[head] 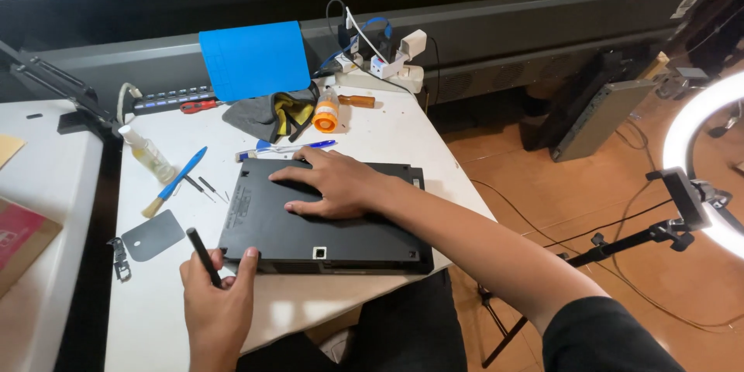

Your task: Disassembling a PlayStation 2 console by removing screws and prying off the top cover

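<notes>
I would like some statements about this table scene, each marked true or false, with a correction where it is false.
1. The right hand lies flat on the black rectangular plastic device. True.
2. The left hand holds a red screwdriver. False: it holds a thin black stick-shaped tool.
3. A blue-handled brush lies left of the device. True.
4. The blue square mat lies flat under the device. False: it leans up at the back of the white table.
5. A grey flat metal plate rests on the table. True.
</notes>
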